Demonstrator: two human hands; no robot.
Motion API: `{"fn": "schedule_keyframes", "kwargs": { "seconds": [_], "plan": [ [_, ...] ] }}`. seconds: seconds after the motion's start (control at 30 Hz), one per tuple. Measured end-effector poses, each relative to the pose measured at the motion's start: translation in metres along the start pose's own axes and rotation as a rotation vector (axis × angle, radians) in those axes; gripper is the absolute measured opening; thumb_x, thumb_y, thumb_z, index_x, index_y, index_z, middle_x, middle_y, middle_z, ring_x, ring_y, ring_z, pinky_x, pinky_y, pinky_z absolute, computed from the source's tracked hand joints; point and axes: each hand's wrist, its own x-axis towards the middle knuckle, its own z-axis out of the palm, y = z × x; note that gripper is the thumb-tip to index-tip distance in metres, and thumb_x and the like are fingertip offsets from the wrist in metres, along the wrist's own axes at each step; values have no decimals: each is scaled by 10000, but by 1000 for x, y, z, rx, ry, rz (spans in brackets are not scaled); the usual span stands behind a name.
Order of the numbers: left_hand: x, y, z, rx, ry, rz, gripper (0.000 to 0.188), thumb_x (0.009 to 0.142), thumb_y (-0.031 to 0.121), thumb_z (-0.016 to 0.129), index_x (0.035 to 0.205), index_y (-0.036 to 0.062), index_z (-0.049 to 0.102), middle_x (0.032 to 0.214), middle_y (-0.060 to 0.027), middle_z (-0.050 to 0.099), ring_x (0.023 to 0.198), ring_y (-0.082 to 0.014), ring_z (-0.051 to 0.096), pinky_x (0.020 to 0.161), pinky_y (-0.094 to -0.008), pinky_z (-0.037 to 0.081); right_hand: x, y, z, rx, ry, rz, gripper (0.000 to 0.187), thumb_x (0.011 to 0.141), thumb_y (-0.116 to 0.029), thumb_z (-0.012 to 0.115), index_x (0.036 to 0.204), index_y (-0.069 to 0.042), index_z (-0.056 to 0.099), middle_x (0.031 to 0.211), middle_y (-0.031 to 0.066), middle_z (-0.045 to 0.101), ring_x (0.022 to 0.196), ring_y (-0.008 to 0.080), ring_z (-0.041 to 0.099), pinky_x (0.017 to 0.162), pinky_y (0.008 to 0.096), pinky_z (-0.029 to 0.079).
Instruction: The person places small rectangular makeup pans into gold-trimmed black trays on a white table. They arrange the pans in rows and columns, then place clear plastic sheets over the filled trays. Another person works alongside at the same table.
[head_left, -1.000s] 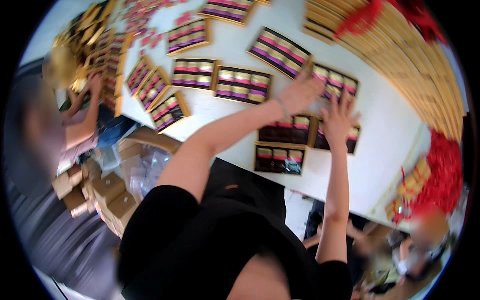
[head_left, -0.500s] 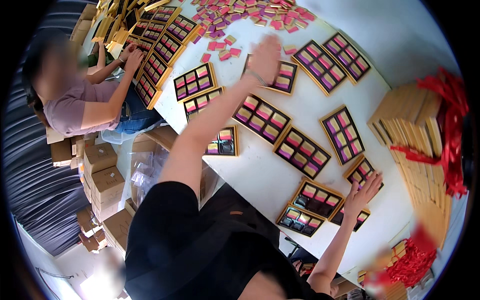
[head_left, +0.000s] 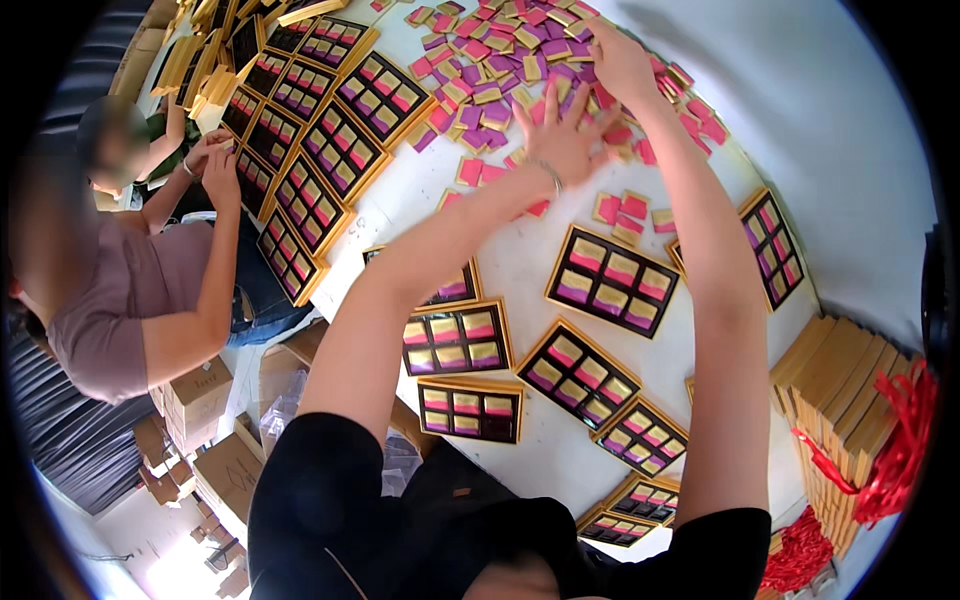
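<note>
A loose heap of small squares (head_left: 490, 75) in pink, purple and gold covers the far part of the white table. My left hand (head_left: 565, 145) is over the near side of this heap, its fingers spread. Farther along, my right hand (head_left: 622, 68) reaches into the far right of the heap with fingers extended; its fingertips are partly hidden. Below the hands lie shallow black trays with gold rims, such as a filled tray (head_left: 614, 280), a middle tray (head_left: 578, 373) and a near-left tray (head_left: 470, 411), holding the same kind of squares in rows.
Filled trays (head_left: 345, 148) crowd the table's left side, where a person (head_left: 130, 270) sits working with both hands. Stacked brown boards (head_left: 835, 400) and red ribbon (head_left: 900, 450) are at the right. Cardboard boxes (head_left: 195, 400) stand on the floor at left.
My right hand has left the trays at the near right and swung far forward to the heap. My left hand has also come onto the heap. The whole view has shifted.
</note>
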Motion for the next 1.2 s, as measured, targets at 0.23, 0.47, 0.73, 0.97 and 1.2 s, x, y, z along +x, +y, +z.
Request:
{"fn": "schedule_keyframes", "kwargs": {
  "seconds": [0.23,0.47,0.73,0.97,1.2],
  "plan": [
    [52,-97,-11,130,280,-1,620,950,409,476,1487,176,271,1571,-64,189,1443,-346,164,1033,-718,222,24,-8,52,-41,195,-130,311,889,-240,594,1166,-101,581,989,143,658,912,378,613,716,481,487],
    [4,-73,-17,-47,133,109,618,924,393,538,1454,146,340,1514,-54,340,1419,-281,263,1095,-622,218,-77,-9,26,229,145,-158,247,851,-52,617,1097,-57,642,917,124,695,807,276,671,667,388,527],
    [32,-59,-14,33,134,154,645,824,515,640,1393,277,449,1470,46,413,1370,-246,349,963,-692,287,-135,-8,-39,1552,296,625,315,909,-26,596,1179,121,528,1114,185,611,971,281,646,951,390,547],
    [-15,-26,-5,283,222,213,257,869,285,607,1121,246,642,1321,54,545,1281,-231,435,941,-675,298,-236,-21,-105,1777,294,643,255,942,-26,531,1168,91,516,1131,184,614,1053,313,634,946,407,542],
    [-145,54,-41,-983,-127,351,343,914,211,640,1237,98,619,844,20,593,773,-68,582,700,-224,477,-388,-62,-155,1488,390,757,326,906,-24,584,1218,66,543,1108,129,614,987,208,627,887,344,540]
  ]
}}
